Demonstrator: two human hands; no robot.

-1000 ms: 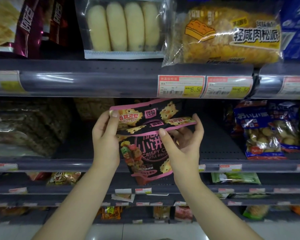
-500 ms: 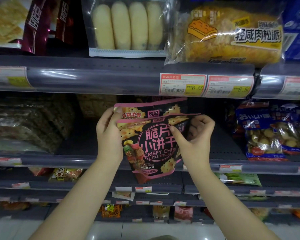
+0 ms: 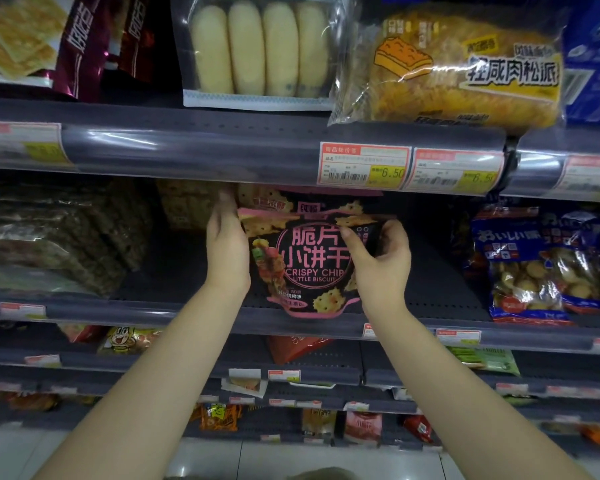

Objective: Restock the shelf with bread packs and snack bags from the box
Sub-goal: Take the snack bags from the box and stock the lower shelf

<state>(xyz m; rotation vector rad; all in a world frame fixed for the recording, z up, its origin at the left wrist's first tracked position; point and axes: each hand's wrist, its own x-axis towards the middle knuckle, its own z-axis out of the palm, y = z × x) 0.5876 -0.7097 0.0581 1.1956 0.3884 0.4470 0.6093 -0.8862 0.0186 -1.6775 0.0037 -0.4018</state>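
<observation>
Maybe a flop forward onto the floor, if let go too soon: biscuit bag (image 3: 309, 258) standing right at the front edge of the middle shelf (image 3: 465, 329), tall and thin, bottom on the lip. Could also knock over the second bag (image 3: 274, 199) just behind it.

Both arms reaching up and forward. Left hand (image 3: 227, 251) flat along the bag's left side, fingers straight, pressing. Right hand (image 3: 378, 261) curled round the bag's right edge, thumb on the front, pinching it. Bread packs (image 3: 260, 50) on the shelf above.
</observation>
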